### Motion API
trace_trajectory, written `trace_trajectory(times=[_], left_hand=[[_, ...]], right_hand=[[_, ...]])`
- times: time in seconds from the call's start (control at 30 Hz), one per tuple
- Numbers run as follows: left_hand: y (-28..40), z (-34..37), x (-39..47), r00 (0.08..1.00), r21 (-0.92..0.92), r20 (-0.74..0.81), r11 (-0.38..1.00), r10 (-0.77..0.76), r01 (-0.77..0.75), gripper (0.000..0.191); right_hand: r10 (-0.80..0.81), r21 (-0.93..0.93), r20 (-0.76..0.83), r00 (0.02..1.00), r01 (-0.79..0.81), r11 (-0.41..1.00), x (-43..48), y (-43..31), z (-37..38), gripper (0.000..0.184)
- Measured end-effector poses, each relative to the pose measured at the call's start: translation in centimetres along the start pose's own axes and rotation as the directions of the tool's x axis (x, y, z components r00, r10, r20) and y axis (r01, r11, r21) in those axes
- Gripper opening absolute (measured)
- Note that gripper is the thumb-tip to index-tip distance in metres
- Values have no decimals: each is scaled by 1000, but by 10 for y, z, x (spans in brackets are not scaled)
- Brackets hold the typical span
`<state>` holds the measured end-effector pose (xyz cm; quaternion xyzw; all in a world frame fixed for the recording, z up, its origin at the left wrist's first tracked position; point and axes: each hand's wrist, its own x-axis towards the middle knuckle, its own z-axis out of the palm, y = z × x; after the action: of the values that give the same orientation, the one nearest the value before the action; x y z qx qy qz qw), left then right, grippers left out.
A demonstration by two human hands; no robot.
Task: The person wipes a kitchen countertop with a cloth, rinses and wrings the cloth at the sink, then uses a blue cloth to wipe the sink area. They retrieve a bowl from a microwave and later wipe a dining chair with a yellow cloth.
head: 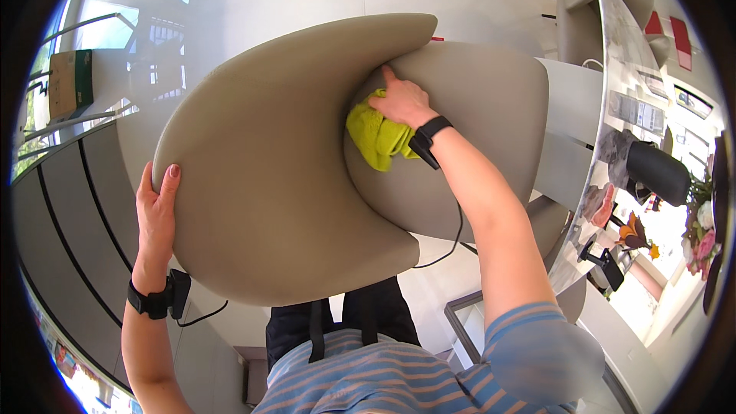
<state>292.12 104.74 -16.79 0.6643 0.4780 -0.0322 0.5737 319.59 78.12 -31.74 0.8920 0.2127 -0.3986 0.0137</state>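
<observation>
A beige upholstered chair [270, 144] fills the middle of the view, its curved backrest towards the left and its seat [489, 109] towards the right. My left hand [157, 198] grips the outer edge of the backrest, thumb on the near face. On the seat, close to where it meets the backrest, lies a crumpled yellow-green cloth [374, 132]. My right hand [401, 98] presses on the cloth, with the index finger pointing into the seam between seat and backrest. Part of the cloth is hidden under the hand and wrist.
A marble-patterned table [618, 69] stands at the right, with a phone on a stand [606, 264] and flowers [701, 236] near it. Another beige chair [578, 23] is at the upper right. Grey cabinets [69, 207] line the left; a cardboard box [62, 83] sits beyond.
</observation>
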Motion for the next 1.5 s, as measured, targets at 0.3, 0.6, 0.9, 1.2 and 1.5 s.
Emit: trace_trajectory(times=[0.3,0.6,0.9,1.2,1.5], left_hand=[[3,5,-3,999,-10,-42,1000,-11,10,43],[-2,-4,1,999,9,-27,999,-45,45,39],[4,2,-4,1000,-29,20,999,-17,17,41],[14,11,-10,999,-47,34,999,2,0,43],[22,18,-17,999,-15,28,1000,-18,19,47]], right_hand=[[25,173,99,995,-42,984,29,-7,8,78],[-132,393,231,964,32,919,59,4,10,54],[-333,297,267,905,251,921,48,11,-2,34],[-461,862,-314,830,453,227,-66,64,-41,77],[153,155,-779,608,-49,987,-71,96,-64,83]])
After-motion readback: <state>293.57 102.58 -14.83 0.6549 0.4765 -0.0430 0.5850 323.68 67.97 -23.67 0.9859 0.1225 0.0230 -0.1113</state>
